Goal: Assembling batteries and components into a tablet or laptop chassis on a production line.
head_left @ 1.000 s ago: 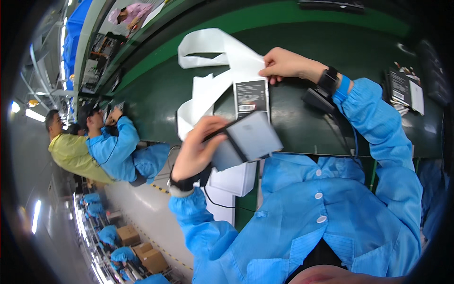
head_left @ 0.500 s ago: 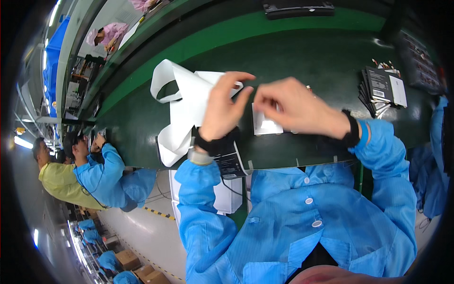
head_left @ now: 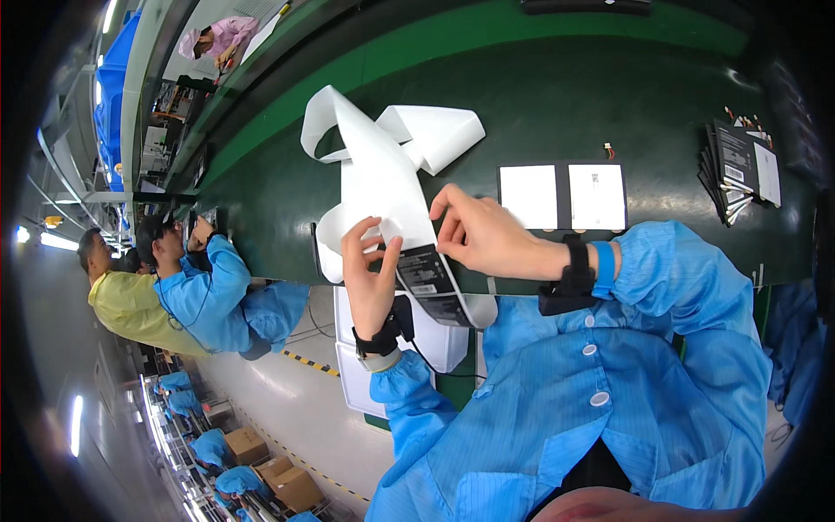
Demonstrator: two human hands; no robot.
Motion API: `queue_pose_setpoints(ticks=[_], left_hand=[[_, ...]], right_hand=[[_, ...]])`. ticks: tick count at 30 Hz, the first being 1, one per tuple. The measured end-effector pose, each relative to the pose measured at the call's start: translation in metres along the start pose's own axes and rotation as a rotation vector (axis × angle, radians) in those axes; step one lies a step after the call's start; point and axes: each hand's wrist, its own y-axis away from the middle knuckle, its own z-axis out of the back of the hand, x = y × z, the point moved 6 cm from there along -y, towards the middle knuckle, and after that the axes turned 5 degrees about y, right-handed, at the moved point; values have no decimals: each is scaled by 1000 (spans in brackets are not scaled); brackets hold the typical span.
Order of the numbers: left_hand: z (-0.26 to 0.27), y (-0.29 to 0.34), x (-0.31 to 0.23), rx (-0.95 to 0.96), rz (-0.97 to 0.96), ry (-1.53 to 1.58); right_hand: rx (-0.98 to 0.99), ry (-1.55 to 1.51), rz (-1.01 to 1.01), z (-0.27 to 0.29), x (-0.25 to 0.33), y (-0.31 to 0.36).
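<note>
A long white strip (head_left: 370,165) of backing paper lies in loops on the green table, and its near end carries black printed labels (head_left: 424,271) that hang past the table edge. At the left side of these labels is my left hand (head_left: 370,271), its thumb and fingers apart. My right hand (head_left: 487,235) bends over the strip's right edge, its fingertips pinched there beside the top black label. Whether a label corner is lifted between them is hidden. Beyond my right hand lie two flat battery packs (head_left: 597,197) with white faces and a dark band between them; a small wired connector (head_left: 609,151) sticks out behind.
A fanned stack of black battery packs (head_left: 739,170) with connectors sits at the right. A white bin (head_left: 365,378) stands below the table edge. To the left, co-workers in blue (head_left: 209,287) and yellow (head_left: 130,304) sit at the bench; cardboard boxes (head_left: 291,483) are behind them.
Both hands have moved nearer to me, from above the table to the labels at the strip's near end. The battery packs, partly covered before, now show, and the strip has shifted.
</note>
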Motion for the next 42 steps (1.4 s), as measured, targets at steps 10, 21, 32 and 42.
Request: queue_pose_setpoints(ticks=[10, 21, 32, 42], left_hand=[[-15, -5, -57, 89, -60, 700], [-6, -21, -112, -154, -202, 658], [-8, -53, -167, 65, -405, 631], [-7, -75, -212, -73, -756, 378]], right_hand=[[-250, -193, 289, 78, 38, 27], [-328, -161, 353, 101, 75, 55], [-464, -69, 543, 140, 117, 59], [-655, 221, 670, 170, 144, 72]])
